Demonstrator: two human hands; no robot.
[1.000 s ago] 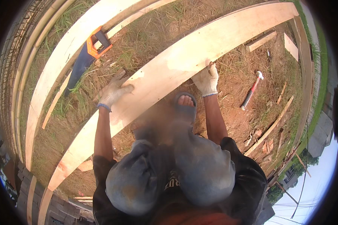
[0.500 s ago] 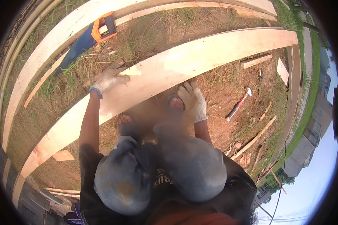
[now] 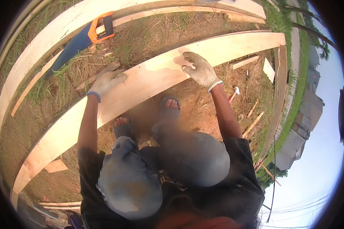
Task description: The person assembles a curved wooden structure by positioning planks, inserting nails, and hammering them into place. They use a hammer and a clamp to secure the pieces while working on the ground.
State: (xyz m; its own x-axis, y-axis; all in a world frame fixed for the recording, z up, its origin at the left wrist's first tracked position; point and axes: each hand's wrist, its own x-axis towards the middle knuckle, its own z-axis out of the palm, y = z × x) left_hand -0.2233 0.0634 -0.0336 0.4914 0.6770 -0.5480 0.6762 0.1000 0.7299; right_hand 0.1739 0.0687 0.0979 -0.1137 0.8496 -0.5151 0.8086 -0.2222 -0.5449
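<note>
A long pale wooden plank (image 3: 149, 82) lies across dry grass in front of my sandalled feet (image 3: 171, 104). My left hand (image 3: 103, 83), in a white knit glove with a blue cuff, grips the plank's far edge. My right hand (image 3: 199, 68), also gloved, rests flat on the plank's top face with the fingers spread. Both arms reach forward over my bent knees.
A handsaw (image 3: 80, 40) with a blue blade and orange handle lies on a second plank (image 3: 38, 49) farther out. A hammer (image 3: 233, 94) and short wood offcuts (image 3: 244, 62) lie on the bare soil at the right. Another board (image 3: 279, 87) runs along the right side.
My right hand has moved from the plank's near edge up onto its top face and farther right. The view has shifted, and the plank now sits lower and closer.
</note>
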